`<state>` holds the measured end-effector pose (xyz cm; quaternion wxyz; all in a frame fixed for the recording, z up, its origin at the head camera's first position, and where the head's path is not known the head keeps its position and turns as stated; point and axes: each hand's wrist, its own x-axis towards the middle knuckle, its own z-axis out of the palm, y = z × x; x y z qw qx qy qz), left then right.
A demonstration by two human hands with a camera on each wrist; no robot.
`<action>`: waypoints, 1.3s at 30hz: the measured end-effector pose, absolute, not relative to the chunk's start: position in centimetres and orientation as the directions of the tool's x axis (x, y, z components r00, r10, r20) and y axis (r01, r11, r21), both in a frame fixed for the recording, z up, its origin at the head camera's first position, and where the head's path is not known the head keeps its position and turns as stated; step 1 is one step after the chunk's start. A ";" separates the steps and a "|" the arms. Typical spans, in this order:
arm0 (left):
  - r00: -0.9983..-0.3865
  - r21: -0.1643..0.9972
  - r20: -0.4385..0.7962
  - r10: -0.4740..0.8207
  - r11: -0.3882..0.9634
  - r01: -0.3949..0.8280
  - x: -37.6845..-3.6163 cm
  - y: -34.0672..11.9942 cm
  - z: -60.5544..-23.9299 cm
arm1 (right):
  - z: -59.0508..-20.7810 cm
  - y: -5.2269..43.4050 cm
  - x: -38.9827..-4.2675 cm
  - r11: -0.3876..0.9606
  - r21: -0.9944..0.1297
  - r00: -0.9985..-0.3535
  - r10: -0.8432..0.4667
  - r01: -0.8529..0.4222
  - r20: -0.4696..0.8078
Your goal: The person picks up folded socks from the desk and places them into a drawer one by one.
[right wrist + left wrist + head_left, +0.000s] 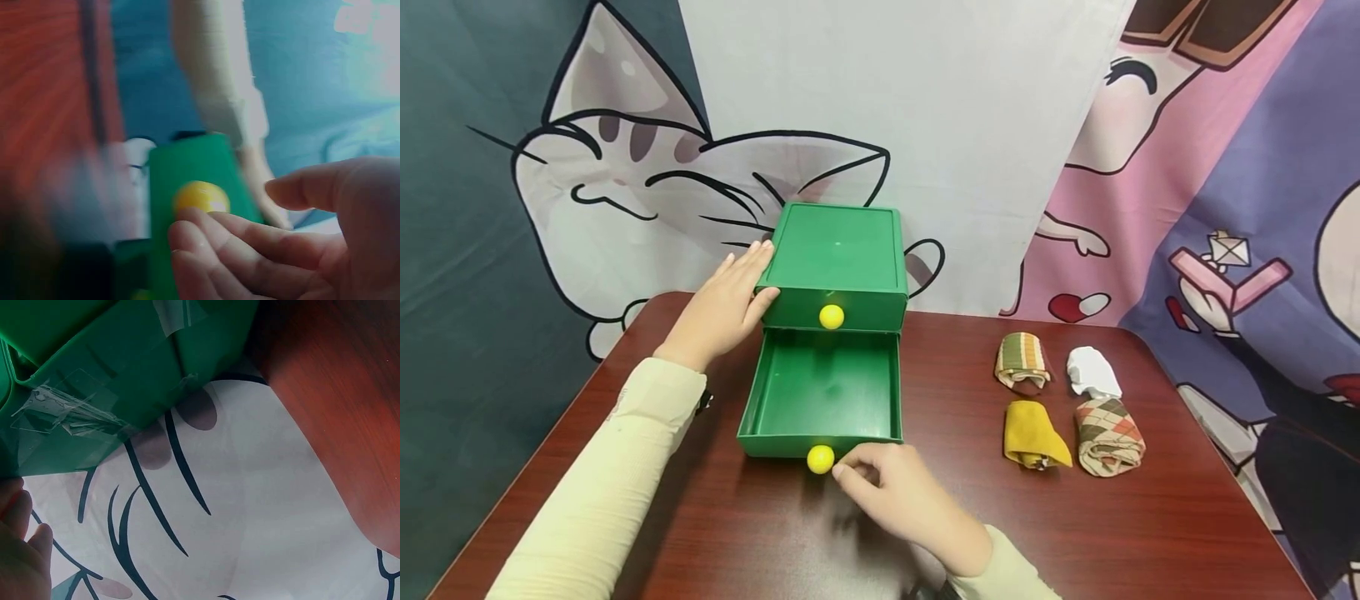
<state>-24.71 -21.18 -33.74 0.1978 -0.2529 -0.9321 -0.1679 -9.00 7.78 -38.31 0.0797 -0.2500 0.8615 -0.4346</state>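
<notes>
Against the green drawer box (838, 265), the flat left hand (726, 304) is pressed, apparently to steady it; its lower drawer (822, 392) stands pulled out, the right hand (898, 496) loosely curled beside the yellow knob (820, 459), gripping nothing.

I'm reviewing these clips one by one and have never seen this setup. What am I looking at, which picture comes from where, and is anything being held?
There is no machine here: a person works with two bare hands. The large picture comes from a camera worn on the head, looking down at a brown table. The other two come from cameras on each wrist, so they are close and partly blurred.

On the table stands a green drawer box. Its lower drawer is pulled out and looks empty. The left hand rests flat against the box's left side. The right hand is at the drawer's yellow knob, fingers loosely curled; it looks open beside the knob, with no grip on it. To the right lie four rolled socks in two rows.
</notes>
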 end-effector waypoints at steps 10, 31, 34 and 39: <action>-0.793 0.213 0.456 0.404 0.815 0.538 -24.7 -21.4 -33.7 | -34.4 11.7 -9.9 0.395 -0.823 -0.874 -0.430 -0.408 0.227; -0.788 0.214 0.465 0.402 0.813 0.541 -24.7 -21.3 -33.9 | -37.5 23.4 -21.2 0.684 -0.694 -0.950 0.007 -0.223 0.312; -0.787 0.218 0.471 0.400 0.811 0.543 -24.6 -21.3 -33.9 | -37.5 24.8 -22.3 0.763 -0.616 -0.952 0.003 -0.195 0.306; -0.786 0.222 0.472 0.399 0.809 0.544 -24.6 -21.2 -33.9 | -37.3 26.6 -23.7 0.817 -0.558 -0.965 0.007 -0.146 0.263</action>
